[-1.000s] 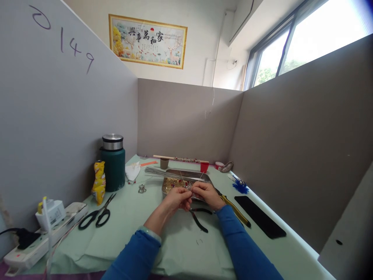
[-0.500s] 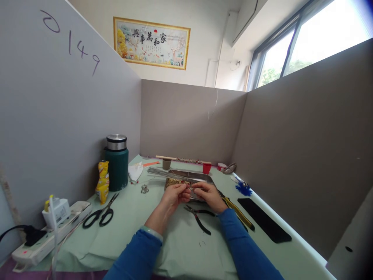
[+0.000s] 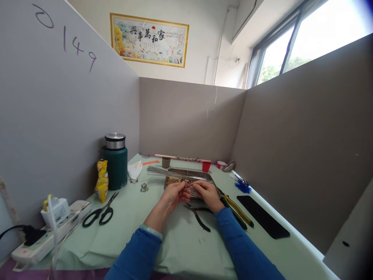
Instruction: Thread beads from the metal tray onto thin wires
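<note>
Thin wire [image 3: 187, 182] is pinched between left hand [image 3: 175, 194] and right hand [image 3: 205, 193].

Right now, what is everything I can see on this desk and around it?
beaded wire: one, thin, pinched between both hands
metal tray: one, silver, holding beads, behind the hands
wire bundle: one, grey, across the tray's left end
pliers: one, black, just below the hands
yellow-handled pliers: one, right of the tray
scissors: one, black, left
flask: one, dark green, left wall
snack bag: one, yellow, beside the flask
power strip: one, white, far left
black strip: one, right edge
red cup: one, back
left hand: one, blue sleeve
right hand: one, blue sleeve
</note>
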### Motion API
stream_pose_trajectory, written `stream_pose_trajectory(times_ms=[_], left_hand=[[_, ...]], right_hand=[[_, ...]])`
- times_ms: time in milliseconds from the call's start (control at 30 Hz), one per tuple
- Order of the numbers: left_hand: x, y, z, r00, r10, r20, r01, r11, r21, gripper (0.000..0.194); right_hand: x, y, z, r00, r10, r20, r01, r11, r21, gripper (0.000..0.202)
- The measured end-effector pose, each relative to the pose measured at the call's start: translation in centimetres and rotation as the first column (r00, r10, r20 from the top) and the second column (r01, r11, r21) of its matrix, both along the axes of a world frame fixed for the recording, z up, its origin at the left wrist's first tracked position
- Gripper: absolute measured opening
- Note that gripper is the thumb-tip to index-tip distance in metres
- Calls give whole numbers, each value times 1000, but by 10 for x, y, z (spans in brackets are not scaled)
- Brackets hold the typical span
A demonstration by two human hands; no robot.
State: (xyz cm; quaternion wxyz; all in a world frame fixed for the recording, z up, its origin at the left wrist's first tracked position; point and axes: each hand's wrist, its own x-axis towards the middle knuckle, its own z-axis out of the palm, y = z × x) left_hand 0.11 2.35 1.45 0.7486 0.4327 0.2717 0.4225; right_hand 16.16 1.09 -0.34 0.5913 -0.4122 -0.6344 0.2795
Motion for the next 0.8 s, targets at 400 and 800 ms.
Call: stream_pose_trajectory(times_ms=[400, 800], left_hand=[[-1, 1, -3, 988, 31, -149, -17, 996, 92, 14], [3, 4, -11, 696, 335, -635, 124, 814, 567, 26]], right_hand=[[-1, -1, -2, 997, -24, 68, 26, 999, -23, 20], [-8, -14, 5, 819, -347, 458, 200, 919, 339, 17]])
